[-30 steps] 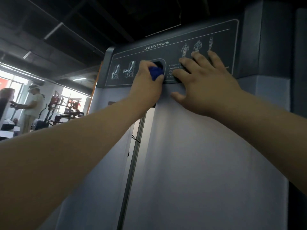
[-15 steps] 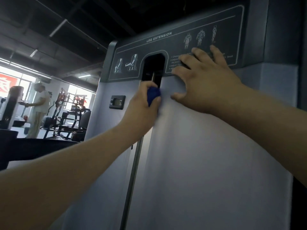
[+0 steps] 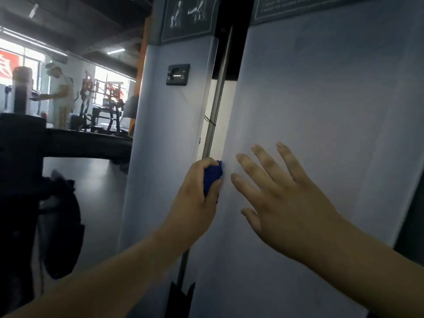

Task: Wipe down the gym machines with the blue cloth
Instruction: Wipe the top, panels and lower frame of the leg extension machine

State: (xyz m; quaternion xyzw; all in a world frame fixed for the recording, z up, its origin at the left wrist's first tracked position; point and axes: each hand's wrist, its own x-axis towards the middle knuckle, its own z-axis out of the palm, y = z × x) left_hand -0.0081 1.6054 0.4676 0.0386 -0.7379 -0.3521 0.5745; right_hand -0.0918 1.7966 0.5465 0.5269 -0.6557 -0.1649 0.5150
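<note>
Blue cloth is bunched up small in the left hand, fingers curled tight around it. It's pushed against the inner edge of the big pale grey panel, right where that panel meets the vertical slot with the metal rod. The right hand is open with its fingers spread, flat on or just off the same panel beside the cloth. Honestly can't tell if the palm actually touches.

Progress-wise, I'd call this somewhere in the middle of one machine. The cloth sits roughly halfway down the visible edge of the slot. There are no wet streaks or dust lines on the panel, so there's no way to say which bits are already wiped.

What looks left to me:
- the lower run of that edge
- the wide face of the panel
- the narrower panel on the other side of the slot, with its little display
- maybe the dark instruction placard up top

The task says machines, plural, and there's more equipment back by the windows, where another person is standing. Overall I'd guess there's plenty to go.
</note>
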